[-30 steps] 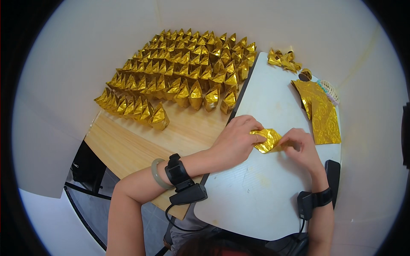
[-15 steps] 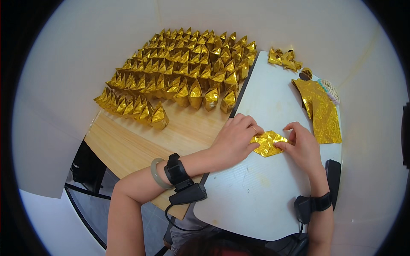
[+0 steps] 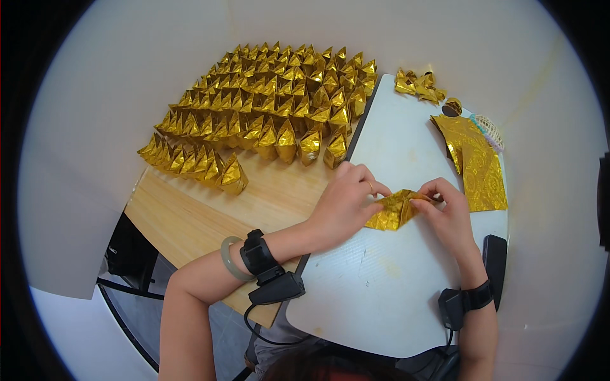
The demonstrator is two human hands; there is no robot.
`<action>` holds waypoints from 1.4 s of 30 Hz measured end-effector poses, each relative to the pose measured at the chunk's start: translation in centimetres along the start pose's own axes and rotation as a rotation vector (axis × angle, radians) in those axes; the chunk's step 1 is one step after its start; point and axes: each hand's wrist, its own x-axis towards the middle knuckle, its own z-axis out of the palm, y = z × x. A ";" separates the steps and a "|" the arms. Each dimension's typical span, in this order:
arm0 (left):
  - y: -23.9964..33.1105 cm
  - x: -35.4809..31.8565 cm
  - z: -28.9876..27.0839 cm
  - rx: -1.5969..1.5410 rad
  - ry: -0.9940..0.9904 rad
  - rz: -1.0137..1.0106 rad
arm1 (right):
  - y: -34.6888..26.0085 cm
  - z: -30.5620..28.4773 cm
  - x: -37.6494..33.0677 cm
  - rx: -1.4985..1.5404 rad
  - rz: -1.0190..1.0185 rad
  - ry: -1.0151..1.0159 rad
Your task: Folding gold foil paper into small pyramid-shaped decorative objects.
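Note:
A partly folded piece of gold foil paper (image 3: 392, 213) is held between my two hands over the white tabletop. My left hand (image 3: 348, 202) grips its left end with thumb and fingers, a ring on one finger. At the right end, my right hand (image 3: 447, 206) pinches the foil between thumb and forefinger. A raised crease runs down the middle of the piece. Some of its left edge is hidden behind my left fingers.
Rows of folded gold paper ingots (image 3: 267, 101) stand on the wooden table (image 3: 210, 213) at left. Flat gold sheets (image 3: 480, 171) lie right on the white table (image 3: 375, 298), beside a netted whitish object (image 3: 488, 132). Crumpled gold pieces (image 3: 419, 86) sit at its far end.
The foil piece has gone from a flatter, pointed shape to a creased one with a raised fold. Both hands have shifted slightly to the left with it.

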 end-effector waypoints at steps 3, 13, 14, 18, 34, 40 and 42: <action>0.4 0.3 -0.5 -0.002 0.178 0.107 | 0.1 0.0 0.1 0.001 -0.282 0.126; -1.3 -0.3 0.2 0.084 -0.194 0.219 | 1.1 0.0 -0.1 -0.354 -0.378 0.142; -1.5 -0.2 0.3 0.165 -0.232 0.301 | 1.1 -0.1 -0.1 -0.450 -0.390 0.172; -1.2 -0.1 0.4 0.297 -0.294 0.400 | 0.9 -0.1 -0.2 -0.438 -0.375 0.094; 0.0 -0.7 -0.2 0.439 -0.507 0.274 | 0.2 0.6 -1.1 -0.753 -0.258 -0.211; -0.3 -0.3 -0.2 0.429 -0.339 0.262 | 1.2 0.3 -0.3 -0.708 -0.314 -0.017; -0.7 -0.2 -0.2 0.373 -0.198 0.347 | 0.1 -0.1 -0.3 -0.648 -0.501 0.111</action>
